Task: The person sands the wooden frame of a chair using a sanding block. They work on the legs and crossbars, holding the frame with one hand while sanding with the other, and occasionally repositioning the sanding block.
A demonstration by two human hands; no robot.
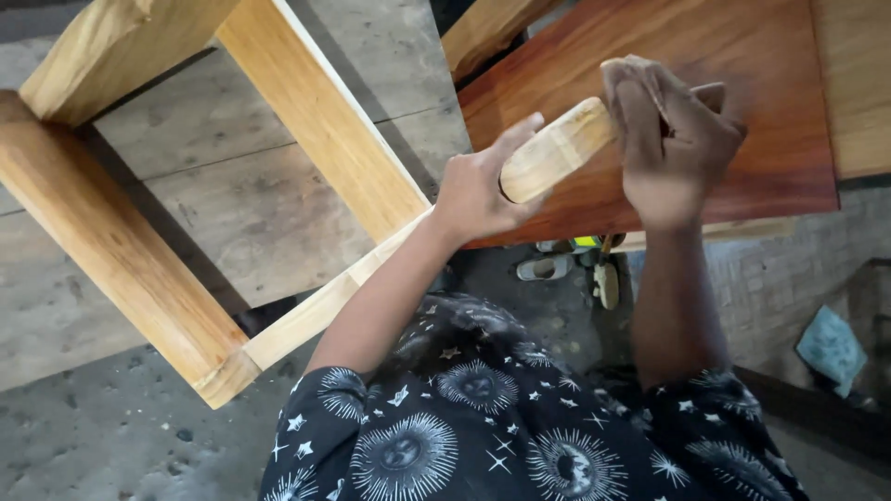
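Honestly, that pale wooden block [557, 148] looks stiff, light and dry, so it's easy to grip by its ends. It sits on the reddish board [780, 139]. Your left hand [478, 190] cups its 7 o'clock end, fingers half open; your right hand [673, 139] is closed over the 2 o'clock end.

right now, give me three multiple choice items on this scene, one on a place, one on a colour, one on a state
1. Where does the wooden block lie?
A. on the floor
B. on the reddish board
C. on a shelf

2. What colour is the frame?
A. pale yellow wood
B. blue
C. black

3. How does the right hand sit?
A. hanging free
B. in a pocket
C. clasped over the block's far end

Key: 1 B, the block rests across the board; 2 A, its beams are light timber; 3 C, fingers wrap the end while the left hand steadies the near end.
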